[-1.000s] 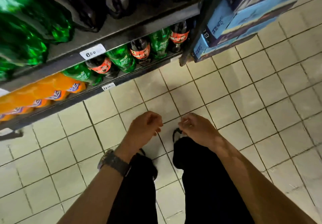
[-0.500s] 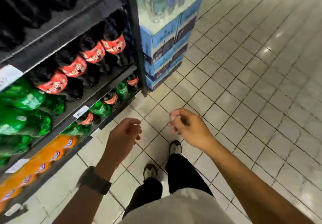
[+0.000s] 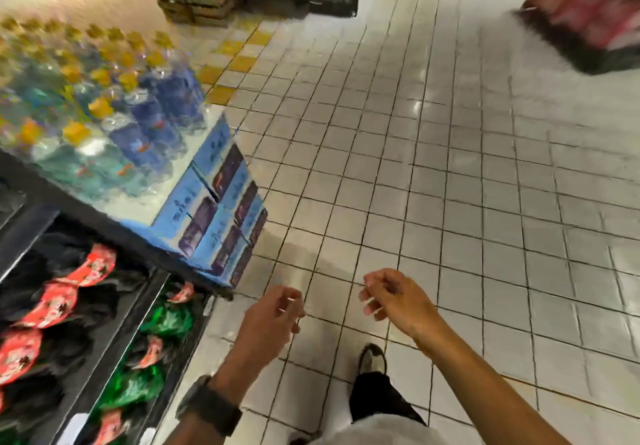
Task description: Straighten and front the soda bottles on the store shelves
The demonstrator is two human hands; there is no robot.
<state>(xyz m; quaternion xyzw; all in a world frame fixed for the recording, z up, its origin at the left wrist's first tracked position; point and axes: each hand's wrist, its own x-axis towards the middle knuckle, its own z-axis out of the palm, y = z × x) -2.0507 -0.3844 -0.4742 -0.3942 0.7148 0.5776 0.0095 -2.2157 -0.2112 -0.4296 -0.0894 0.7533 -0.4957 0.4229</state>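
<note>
My left hand (image 3: 270, 320) and right hand (image 3: 394, 302) hang over the floor tiles (image 3: 450, 185), fingers loosely curled, holding nothing. The red-labelled cola bottles (image 3: 52, 306) and green soda bottles (image 3: 166, 320) sit on the shelves (image 3: 117, 344) at my lower left, too blurred to judge their fronting. I'm touching none, so I reckon this stretch is either done or waiting.

The hands (image 3: 266, 321) have parted as the soda bottles (image 3: 52, 302) slid down-left.

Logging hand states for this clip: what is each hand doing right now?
Left hand: open, loosely curled, holding nothing.
Right hand: open, loosely curled, holding nothing.
</note>
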